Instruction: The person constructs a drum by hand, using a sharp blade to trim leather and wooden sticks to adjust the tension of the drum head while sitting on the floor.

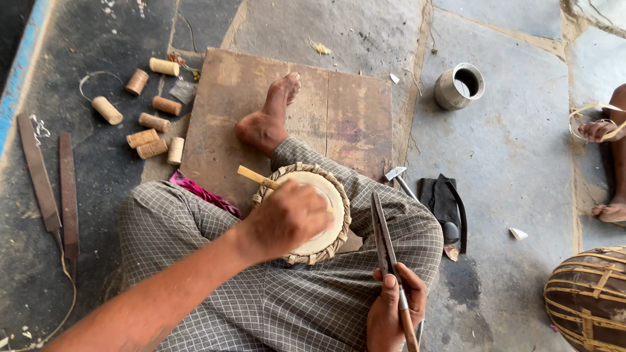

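Sitting cross-legged on a worn wooden board point(339, 111), the person has a small round drum point(319, 218) wedged in the lap, its pale skin facing up and a braided ring running round the rim. Left hand point(287, 218) is right on top of it, fingers curled tight around a flat pale stick point(257, 177) whose free end juts out to the upper left past the drum's edge. That hand covers the left half of the drumhead; the right half shows clear just beside the knuckles.

Over on the other side, the right hand point(391, 306) sits low by the right knee, clenched around the wooden handle of a long metal file point(383, 238). The blade runs up and away from the hand, lying along the checked cloth of the thigh, just beside the drum's right rim; whether it touches the braid, I cannot tell.

Around them: a scatter of short wooden cylinders point(153, 124) on the dark floor to the upper left, two more long files point(52, 186) lying side by side at far left, a small hammer point(398, 177) near the knee, a steel cup point(460, 85) beyond it, and another person's feet point(603, 169) at the right edge.
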